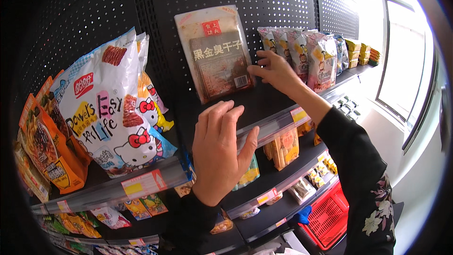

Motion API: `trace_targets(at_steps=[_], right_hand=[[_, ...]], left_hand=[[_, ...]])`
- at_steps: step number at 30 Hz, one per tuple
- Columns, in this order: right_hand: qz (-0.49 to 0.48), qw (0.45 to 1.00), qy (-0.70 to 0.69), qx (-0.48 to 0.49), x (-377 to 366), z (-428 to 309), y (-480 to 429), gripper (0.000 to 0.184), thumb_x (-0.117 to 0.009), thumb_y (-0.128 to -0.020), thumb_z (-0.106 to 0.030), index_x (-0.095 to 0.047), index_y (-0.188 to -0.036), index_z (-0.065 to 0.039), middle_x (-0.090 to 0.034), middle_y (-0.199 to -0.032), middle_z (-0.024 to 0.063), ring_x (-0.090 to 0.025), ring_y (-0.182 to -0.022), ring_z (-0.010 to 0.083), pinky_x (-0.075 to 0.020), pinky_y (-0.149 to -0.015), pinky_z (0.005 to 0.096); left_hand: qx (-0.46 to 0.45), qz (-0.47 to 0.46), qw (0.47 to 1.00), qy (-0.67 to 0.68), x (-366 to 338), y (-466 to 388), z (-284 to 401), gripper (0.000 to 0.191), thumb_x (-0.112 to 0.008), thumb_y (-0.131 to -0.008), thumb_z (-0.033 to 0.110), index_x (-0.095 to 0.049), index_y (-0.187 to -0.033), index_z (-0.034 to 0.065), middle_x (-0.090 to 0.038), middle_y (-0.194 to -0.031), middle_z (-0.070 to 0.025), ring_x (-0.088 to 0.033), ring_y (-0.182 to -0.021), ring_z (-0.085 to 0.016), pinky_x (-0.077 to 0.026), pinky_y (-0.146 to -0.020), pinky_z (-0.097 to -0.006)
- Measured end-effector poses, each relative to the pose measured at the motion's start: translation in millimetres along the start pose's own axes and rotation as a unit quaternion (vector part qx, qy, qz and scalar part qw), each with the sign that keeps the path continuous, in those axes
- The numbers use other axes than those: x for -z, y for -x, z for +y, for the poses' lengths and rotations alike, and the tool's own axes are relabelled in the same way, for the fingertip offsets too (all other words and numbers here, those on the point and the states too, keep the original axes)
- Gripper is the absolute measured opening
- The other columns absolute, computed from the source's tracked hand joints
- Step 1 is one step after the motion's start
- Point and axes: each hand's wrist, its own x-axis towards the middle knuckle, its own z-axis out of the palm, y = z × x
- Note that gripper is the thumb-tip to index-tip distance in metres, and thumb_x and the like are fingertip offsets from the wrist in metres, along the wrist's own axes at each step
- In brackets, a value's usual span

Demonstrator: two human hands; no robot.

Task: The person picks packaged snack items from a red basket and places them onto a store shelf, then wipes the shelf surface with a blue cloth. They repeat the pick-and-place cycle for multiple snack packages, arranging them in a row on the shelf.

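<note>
A clear-and-brown plastic food packet (216, 53) with large printed characters leans upright against the perforated back panel of the top shelf. My left hand (221, 148) is raised in front of the shelf edge, below the packet, fingers apart and holding nothing. My right hand (274, 71) reaches over the shelf beside the packet's right edge, fingers spread; whether a fingertip touches the packet I cannot tell. Just right of that hand stands a row of pink and white snack bags (320, 60). At the left is a big white snack bag (102, 106) with a cartoon cat.
Orange snack bags (53, 152) stand at the far left. The shelf's clear price rail (177, 173) curves below my hands. Lower shelves hold more packets, among them a bag of stick snacks (283, 148). A red plastic basket (327, 216) is at the lower right, near a window (403, 56).
</note>
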Motion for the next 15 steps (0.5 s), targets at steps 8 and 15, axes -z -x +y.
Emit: trace_targets(at_steps=[8,15], right_hand=[[-0.02,0.992,0.12,-0.009,-14,18,-20,0.062,-0.089,-0.07,-0.037,-0.064,-0.097,0.013,-0.072,-0.092,0.0272,-0.073,-0.089,0.0378,-0.0569,-0.077,0.044],[-0.017,0.993,0.12,-0.002,-20,26,-25,0.056,-0.09,-0.066,-0.045,-0.069,-0.081,0.004,-0.071,-0.076,0.0213,-0.073,-0.076,0.0324,-0.0553,-0.067,0.0416]], left_hand=[[0.021,-0.01,0.999,-0.039,-5,2,4,0.039,-0.074,-0.09,0.022,-0.061,-0.119,-0.0002,-0.061,-0.124,-0.0178,-0.056,-0.121,-0.036,-0.047,-0.101,-0.0448],[0.054,-0.01,0.996,-0.076,-9,-2,13,0.033,-0.073,-0.088,0.015,-0.064,-0.116,0.001,-0.065,-0.121,-0.0162,-0.059,-0.118,-0.036,-0.047,-0.102,-0.0457]])
